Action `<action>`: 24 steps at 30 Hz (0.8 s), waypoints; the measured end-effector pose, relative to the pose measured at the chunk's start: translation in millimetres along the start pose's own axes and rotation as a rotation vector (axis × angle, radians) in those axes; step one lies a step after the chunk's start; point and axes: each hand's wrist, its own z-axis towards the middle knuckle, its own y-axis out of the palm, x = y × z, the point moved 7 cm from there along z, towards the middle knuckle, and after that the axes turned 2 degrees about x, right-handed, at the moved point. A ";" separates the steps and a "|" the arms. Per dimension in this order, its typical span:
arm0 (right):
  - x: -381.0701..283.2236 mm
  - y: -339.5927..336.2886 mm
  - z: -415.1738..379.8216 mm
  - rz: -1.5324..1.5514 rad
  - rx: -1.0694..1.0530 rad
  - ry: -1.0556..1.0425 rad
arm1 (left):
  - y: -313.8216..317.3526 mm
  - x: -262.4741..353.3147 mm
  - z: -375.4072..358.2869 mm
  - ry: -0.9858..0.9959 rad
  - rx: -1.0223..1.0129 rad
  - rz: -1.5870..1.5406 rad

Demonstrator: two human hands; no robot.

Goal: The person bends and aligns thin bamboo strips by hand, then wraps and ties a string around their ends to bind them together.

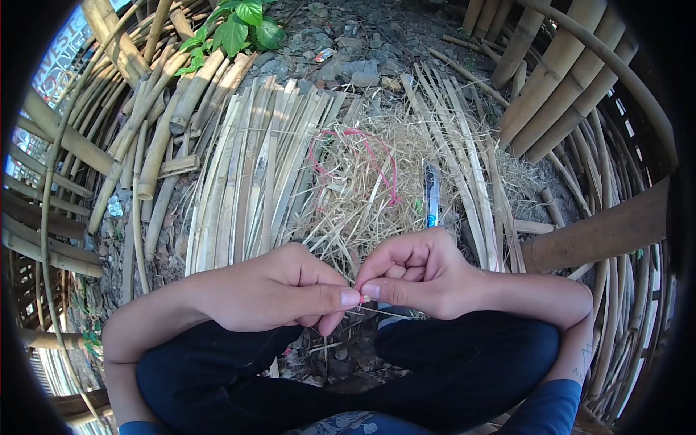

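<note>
Over my crossed legs, my left hand (279, 290) and my right hand (424, 279) meet, thumbs and forefingers pinched together. Both hold one small pink-and-tan piece (365, 298) that shows between the thumb tips. Its kind I cannot tell, as the fingers hide most of it. A thin straw-coloured strand (388, 312) runs out to the right below the thumbs. Beyond my hands, a heap of bamboo shavings (355, 196) covers the ground, with a loose pink string (373, 152) on top. A knife (433, 190) lies just past my right hand, its blade pointing away.
Split bamboo strips (243, 167) lie in a row left of the shavings, and more strips (464, 159) lie to the right. Thick bamboo poles (573, 80) and a horizontal pole (602, 228) stand close on the right. Stacked bamboo (163, 138) and a leafy plant (235, 32) are at the left.
</note>
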 end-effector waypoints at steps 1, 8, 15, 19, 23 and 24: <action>-3.1 0.7 -1.3 0.000 0.001 0.001 | -0.1 0.1 0.4 0.000 -0.002 0.000; -3.9 4.3 -2.4 -0.074 -0.019 0.052 | 4.2 1.5 3.5 0.102 -0.002 0.198; -12.7 4.1 -1.5 -0.376 -0.060 -0.112 | 7.0 -15.0 4.6 -0.117 -0.054 0.157; -22.1 10.9 -2.9 -0.607 -0.066 -0.280 | 7.3 -12.3 7.5 -0.108 -0.042 0.265; -35.1 15.2 -12.2 -0.800 0.131 -0.475 | -4.5 -8.8 10.4 -0.048 0.123 0.261; -35.1 14.5 -14.1 -0.837 0.201 -0.503 | -8.8 -9.5 10.4 -0.045 0.184 0.208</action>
